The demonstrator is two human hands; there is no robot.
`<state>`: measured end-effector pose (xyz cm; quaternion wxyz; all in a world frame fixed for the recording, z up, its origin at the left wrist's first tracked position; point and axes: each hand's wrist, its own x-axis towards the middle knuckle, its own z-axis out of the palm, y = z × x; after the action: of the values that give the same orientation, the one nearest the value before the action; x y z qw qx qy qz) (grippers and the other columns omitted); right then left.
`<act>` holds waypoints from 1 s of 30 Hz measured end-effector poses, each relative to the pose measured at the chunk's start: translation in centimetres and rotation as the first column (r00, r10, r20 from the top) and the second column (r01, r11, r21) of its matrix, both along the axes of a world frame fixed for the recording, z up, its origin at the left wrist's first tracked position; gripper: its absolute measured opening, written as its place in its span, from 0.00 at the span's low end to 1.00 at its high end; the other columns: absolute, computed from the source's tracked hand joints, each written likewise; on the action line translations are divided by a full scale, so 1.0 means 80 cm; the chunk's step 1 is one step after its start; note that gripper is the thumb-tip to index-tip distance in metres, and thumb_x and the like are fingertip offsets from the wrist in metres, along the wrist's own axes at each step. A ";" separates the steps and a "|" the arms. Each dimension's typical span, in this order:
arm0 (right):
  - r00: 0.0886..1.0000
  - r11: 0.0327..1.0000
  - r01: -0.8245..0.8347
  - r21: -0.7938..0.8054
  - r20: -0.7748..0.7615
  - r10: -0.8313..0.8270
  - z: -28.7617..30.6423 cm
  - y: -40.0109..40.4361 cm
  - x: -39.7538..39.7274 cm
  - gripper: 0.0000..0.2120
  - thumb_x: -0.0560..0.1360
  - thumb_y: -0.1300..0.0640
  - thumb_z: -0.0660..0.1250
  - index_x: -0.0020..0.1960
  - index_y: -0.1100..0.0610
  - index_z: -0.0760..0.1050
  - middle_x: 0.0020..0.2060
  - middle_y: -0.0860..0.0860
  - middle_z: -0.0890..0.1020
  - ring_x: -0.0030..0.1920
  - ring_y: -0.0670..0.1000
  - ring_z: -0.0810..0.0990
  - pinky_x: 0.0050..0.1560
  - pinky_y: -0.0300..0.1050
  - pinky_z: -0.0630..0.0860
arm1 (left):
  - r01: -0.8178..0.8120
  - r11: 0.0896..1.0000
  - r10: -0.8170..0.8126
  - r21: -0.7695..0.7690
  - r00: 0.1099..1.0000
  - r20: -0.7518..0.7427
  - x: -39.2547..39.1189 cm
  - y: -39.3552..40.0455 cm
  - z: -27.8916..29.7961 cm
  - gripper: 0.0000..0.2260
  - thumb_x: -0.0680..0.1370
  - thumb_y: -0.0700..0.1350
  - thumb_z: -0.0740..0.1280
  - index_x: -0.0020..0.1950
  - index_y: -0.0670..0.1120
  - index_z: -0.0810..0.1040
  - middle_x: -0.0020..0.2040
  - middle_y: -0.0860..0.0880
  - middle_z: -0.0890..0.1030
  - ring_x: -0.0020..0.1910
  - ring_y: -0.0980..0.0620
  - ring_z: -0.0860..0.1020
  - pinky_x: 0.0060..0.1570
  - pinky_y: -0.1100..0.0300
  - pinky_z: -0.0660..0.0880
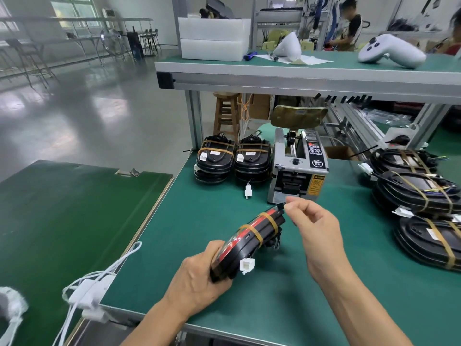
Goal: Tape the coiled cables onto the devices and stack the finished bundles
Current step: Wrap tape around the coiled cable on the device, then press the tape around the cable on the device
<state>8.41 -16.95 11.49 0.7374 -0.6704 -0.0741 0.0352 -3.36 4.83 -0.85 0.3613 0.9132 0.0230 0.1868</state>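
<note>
Workbench: green-matted table (287, 283) carries everything I am working with, and I take it as the base for the stacking.
Stacks: taped black oval bundles sit in two piles at the far edge (232, 158), with more black bundles (421, 203) heaped at my right, well apart from the one in hand.
Dispenser: grey automatic tape machine (298, 171) stands just beyond my right hand; its outlet faces me.
Device: black and red oval unit with two tan tape bands and a white plug (252, 238) is tilted up off the mat, far end toward the dispenser.
Left hand (199, 275): fingers wrapped round the near end of the unit, a firm hold.
Right hand (316, 228): thumb and forefinger pinch something small at the unit's far tip, tape or cable end, I cannot tell which.
Advice: I judge I should keep the unit steady, pull the strip taut, and press it flat across the coil.
</note>
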 end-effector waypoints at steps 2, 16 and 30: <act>0.996 0.996 -0.084 -0.028 0.034 0.085 0.005 0.003 -0.019 0.07 0.72 0.54 0.76 0.36 0.50 0.83 0.58 0.42 0.85 0.58 0.41 0.83 0.59 0.40 0.74 | -0.001 1.000 0.001 0.000 1.000 -0.005 0.000 0.000 0.001 0.24 0.72 0.54 0.75 0.65 0.63 0.70 0.42 0.61 0.79 0.34 0.59 0.72 0.39 0.62 0.78; 0.967 0.924 -0.208 -0.321 0.076 0.244 -0.020 0.016 -0.042 0.06 0.76 0.54 0.76 0.40 0.47 0.85 0.75 0.34 0.69 0.79 0.33 0.53 0.72 0.37 0.53 | 0.005 1.000 -0.005 -0.018 1.000 0.009 0.001 -0.001 0.002 0.21 0.73 0.54 0.74 0.64 0.59 0.72 0.41 0.54 0.81 0.36 0.47 0.74 0.40 0.53 0.80; 0.970 0.911 -0.179 -0.372 0.086 0.226 -0.020 0.018 -0.040 0.05 0.75 0.53 0.76 0.41 0.46 0.86 0.72 0.32 0.69 0.80 0.37 0.57 0.79 0.48 0.56 | 0.017 1.000 -0.016 -0.010 1.000 0.021 0.001 -0.003 0.006 0.22 0.73 0.52 0.74 0.65 0.59 0.72 0.42 0.55 0.81 0.35 0.49 0.73 0.39 0.53 0.80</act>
<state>5.22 -15.52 9.89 0.5876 -0.7841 -0.1821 0.0818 -3.32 4.63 -0.40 0.3675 0.9096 0.0126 0.1932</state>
